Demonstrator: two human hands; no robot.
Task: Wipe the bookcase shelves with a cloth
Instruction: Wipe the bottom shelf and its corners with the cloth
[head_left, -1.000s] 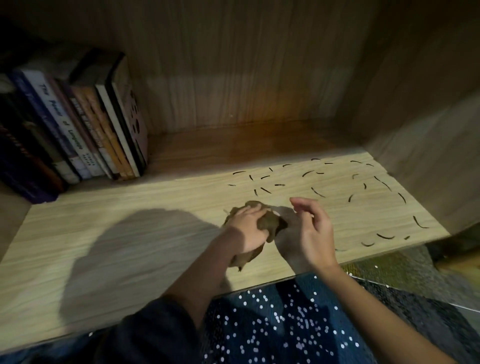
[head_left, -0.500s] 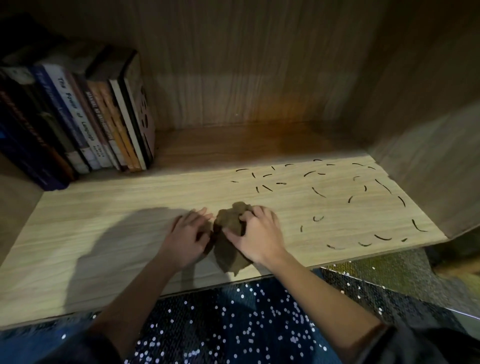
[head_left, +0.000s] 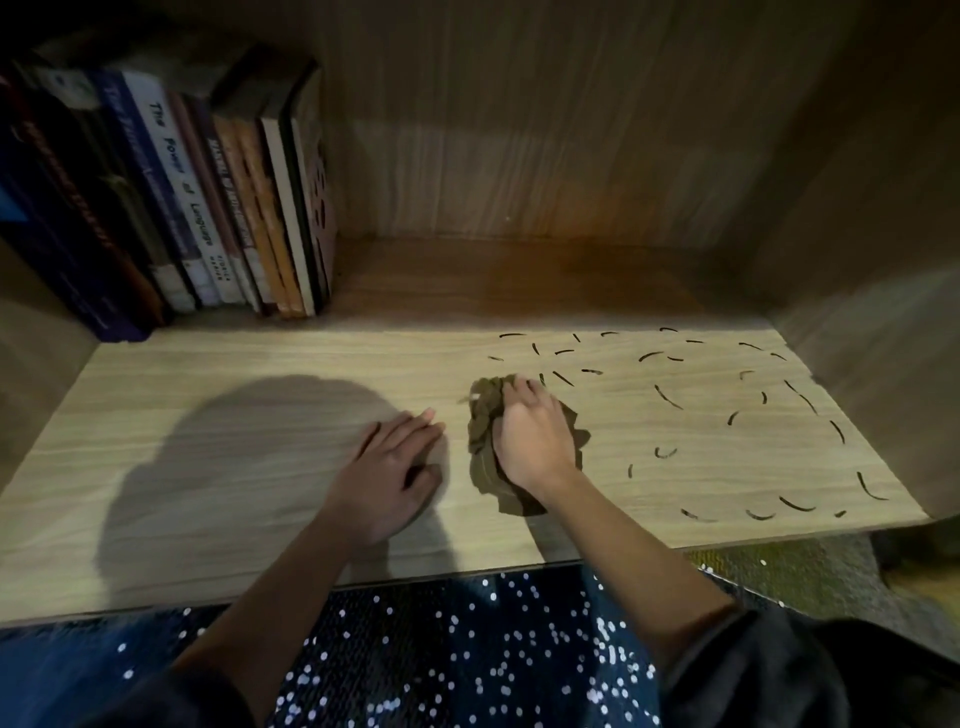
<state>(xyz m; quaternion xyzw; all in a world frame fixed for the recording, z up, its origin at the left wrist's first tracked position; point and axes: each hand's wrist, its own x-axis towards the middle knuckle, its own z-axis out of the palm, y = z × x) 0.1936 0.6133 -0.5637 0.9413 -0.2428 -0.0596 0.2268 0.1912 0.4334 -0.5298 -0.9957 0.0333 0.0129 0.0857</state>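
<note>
1. the shelf (head_left: 234, 358) is a light wooden board inside the bookcase, with a wooden back panel (head_left: 519, 130) behind it.
2. the cloth (head_left: 480, 415) is brown and crumpled. it lies on the shelf a little right of the middle, nearer to the front edge than to the back.
3. the right hand (head_left: 535, 441) is on top of the cloth, its fingers curled down into the folds and gripping it.
4. the left hand (head_left: 389, 467) lies flat on the bare board just beside the cloth, not touching it. its fingers are straight and close together, and it holds nothing.
5. short dark curved marks (head_left: 667, 397) are scattered over the right part of the shelf, from the cloth up to the right edge.
6. a row of books (head_left: 208, 208) stands upright in the back left corner.
7. below the front edge there is dark blue fabric with white dots (head_left: 467, 649).
</note>
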